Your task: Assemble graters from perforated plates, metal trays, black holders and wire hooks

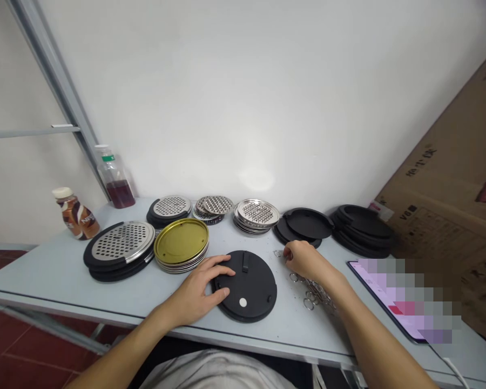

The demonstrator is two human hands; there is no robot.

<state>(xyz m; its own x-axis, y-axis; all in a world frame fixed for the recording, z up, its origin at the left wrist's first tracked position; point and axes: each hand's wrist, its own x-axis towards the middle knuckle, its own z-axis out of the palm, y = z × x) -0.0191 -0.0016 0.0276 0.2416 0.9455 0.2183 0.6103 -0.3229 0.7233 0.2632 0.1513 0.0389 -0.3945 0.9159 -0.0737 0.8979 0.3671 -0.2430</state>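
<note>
A round black plastic base [253, 289] lies in front of me, with a small raised clip near its top, a white round spot low on its face and small pegs near its rim. My left hand [198, 292] rests spread on its left edge, thumb and fingertips on the face. To the right of the base, my right hand [302, 260] is closed in a pinch low over the table. A small metal ring [277, 253] shows at its fingertips; the rest of that piece is hidden. Beneath the right forearm lies a loose pile of metal ring pieces [314, 297], partly covered.
Stacked gold-topped discs [181, 240], black-rimmed grater discs [123, 243], bare grater plates [258, 213] and black bases [362, 229] line the table's back. Two bottles [119, 186] stand at left. A tablet [392, 302] with a cable and a cardboard box [449, 216] are at right.
</note>
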